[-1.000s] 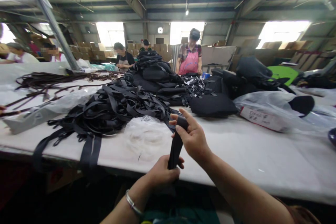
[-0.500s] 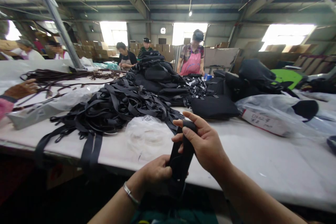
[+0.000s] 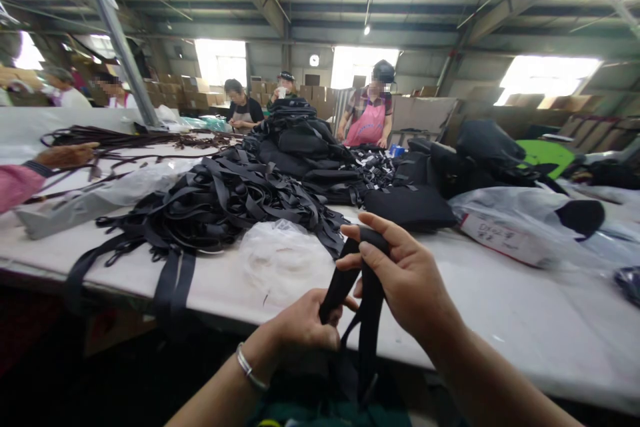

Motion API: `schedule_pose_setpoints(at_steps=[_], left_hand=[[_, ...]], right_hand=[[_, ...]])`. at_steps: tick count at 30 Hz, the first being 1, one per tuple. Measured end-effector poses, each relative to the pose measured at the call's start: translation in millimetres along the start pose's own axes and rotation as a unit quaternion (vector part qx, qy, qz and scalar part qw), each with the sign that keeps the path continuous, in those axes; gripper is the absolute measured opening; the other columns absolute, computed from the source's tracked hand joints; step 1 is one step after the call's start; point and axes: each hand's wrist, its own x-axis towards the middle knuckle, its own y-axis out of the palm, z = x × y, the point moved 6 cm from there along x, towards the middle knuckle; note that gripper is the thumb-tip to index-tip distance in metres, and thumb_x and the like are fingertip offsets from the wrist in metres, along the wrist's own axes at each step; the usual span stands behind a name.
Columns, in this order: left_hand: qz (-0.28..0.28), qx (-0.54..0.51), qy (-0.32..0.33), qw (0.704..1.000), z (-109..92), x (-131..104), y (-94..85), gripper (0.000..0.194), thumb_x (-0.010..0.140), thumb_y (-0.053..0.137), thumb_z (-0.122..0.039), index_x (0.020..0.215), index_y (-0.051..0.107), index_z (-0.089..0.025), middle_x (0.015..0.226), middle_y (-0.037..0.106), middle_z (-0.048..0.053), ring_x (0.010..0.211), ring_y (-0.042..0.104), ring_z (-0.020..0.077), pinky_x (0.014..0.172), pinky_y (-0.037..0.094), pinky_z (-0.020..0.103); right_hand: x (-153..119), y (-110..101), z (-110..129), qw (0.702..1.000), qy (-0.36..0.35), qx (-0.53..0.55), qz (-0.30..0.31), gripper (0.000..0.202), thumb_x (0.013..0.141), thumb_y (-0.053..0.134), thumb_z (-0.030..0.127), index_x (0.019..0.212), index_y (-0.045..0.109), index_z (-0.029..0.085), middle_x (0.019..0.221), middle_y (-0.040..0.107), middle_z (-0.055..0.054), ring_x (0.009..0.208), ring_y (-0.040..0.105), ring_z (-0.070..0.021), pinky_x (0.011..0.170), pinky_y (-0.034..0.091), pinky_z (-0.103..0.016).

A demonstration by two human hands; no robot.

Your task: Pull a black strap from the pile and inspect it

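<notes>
Both of my hands hold a black webbing strap [image 3: 371,307] above the table's front edge. My right hand [image 3: 403,270] pinches its folded top between thumb and fingers. Lower and to the left, my left hand [image 3: 307,323] grips the other run of the strap, thumb pressed against the curled fingers. From there the strap hangs in loops below the edge, where its end is dark and hard to make out. A crumpled clear plastic bag [image 3: 285,260] lies just beyond my left hand. Behind it spreads a tangled heap of black straps [image 3: 225,207].
Black padded pieces [image 3: 300,140] are piled behind the straps. At right lies a plastic bag with a handwritten label [image 3: 505,237]. Two strap ends [image 3: 175,280] hang over the front edge. A co-worker's hand [image 3: 70,155] reaches in at left near brown cords [image 3: 125,137]. Several people stand farther back.
The two strap runs have spread apart, with a loop now hanging between my hands. My right hand has shifted slightly right. The co-worker's hand at left has reached farther in.
</notes>
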Motion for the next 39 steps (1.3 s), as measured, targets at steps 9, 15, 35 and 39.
schedule_pose_setpoints(at_steps=[9,15,35,39], left_hand=[[-0.119,0.028,-0.071,0.990,22.9,10.4,17.5,0.029,0.074,0.071,-0.033,0.090,0.072,-0.010,0.066,0.056,0.000,0.062,0.051,0.0129,0.060,0.041,0.025],[-0.055,0.051,-0.046,0.996,18.0,0.7,18.9,0.027,0.087,0.053,-0.027,0.102,0.069,-0.012,0.077,0.064,0.003,0.072,0.059,0.0152,0.071,0.047,0.027],[-0.057,-0.272,-0.162,0.947,10.8,-39.5,6.1,0.042,0.077,0.073,-0.053,0.087,0.061,-0.014,0.059,0.044,-0.006,0.045,0.043,0.0074,0.038,0.036,0.017],[-0.047,-0.299,-0.168,0.938,-3.6,-31.3,16.9,0.041,0.075,0.073,-0.053,0.083,0.060,-0.014,0.057,0.043,-0.006,0.042,0.040,0.0064,0.038,0.032,0.017]], right_hand=[[29.4,2.0,-30.0,0.996,-0.049,0.024,-0.064,0.047,0.082,0.074,0.035,0.123,0.058,0.020,0.111,0.073,-0.010,0.084,0.075,-0.0240,0.049,0.060,-0.024],[45.6,-24.8,-56.6,0.977,0.064,0.187,-0.080,0.050,0.071,0.079,0.021,0.117,0.058,0.017,0.093,0.077,-0.009,0.071,0.074,-0.0207,0.053,0.056,-0.024],[22.1,-48.2,-110.0,0.963,0.049,-0.234,0.123,0.076,0.076,0.070,0.024,0.147,0.043,0.017,0.119,0.070,-0.018,0.102,0.069,-0.0325,0.082,0.057,-0.050],[-10.6,-8.5,-87.6,0.895,-0.199,-0.284,0.281,0.083,0.072,0.065,0.008,0.149,0.046,0.030,0.152,0.047,-0.010,0.141,0.041,-0.0334,0.117,0.030,-0.054]])
